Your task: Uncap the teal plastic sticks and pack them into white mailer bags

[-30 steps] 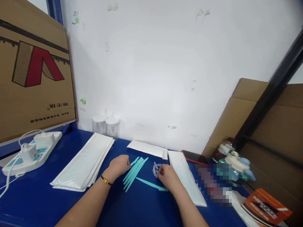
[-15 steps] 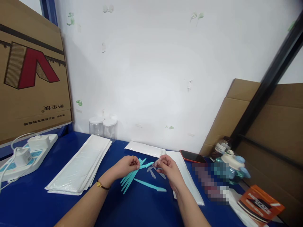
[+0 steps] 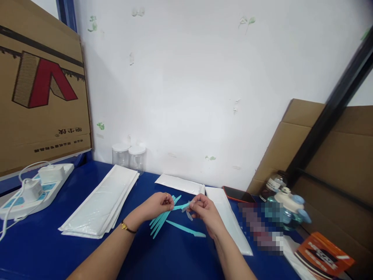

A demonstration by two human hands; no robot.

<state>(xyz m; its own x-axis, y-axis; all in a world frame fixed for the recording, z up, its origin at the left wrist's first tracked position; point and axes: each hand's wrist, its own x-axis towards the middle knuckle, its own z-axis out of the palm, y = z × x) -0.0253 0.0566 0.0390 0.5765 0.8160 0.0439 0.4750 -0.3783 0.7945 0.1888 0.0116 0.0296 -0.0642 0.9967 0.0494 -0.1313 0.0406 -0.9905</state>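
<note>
Pinched in my left hand (image 3: 161, 203) is one end of a turquoise plastic stick (image 3: 181, 207), which points right. My right hand (image 3: 202, 210) closes its fingertips at the stick's other end, on a small translucent cap (image 3: 190, 203). Below my left hand several turquoise sticks (image 3: 159, 223) lie fanned out on the blue table. A single turquoise stick with a pale, capped-looking tip (image 3: 186, 229) lies apart, in front of both hands. Small translucent pieces (image 3: 189, 216) rest beside my right fingers, partly hidden by them.
White padded packets (image 3: 99, 202) are stacked at left, near a power strip (image 3: 55, 182). Two clear jars (image 3: 136, 158) stand by the wall. Further packets (image 3: 179, 183) lie behind and right of my hands. A phone (image 3: 237, 193), a teal-and-white bottle (image 3: 285, 208) and an orange box (image 3: 323, 254) are at right.
My right hand has moved slightly left and the small cap it holds now meets the end of the stick. The whole view has shifted a little.
</note>
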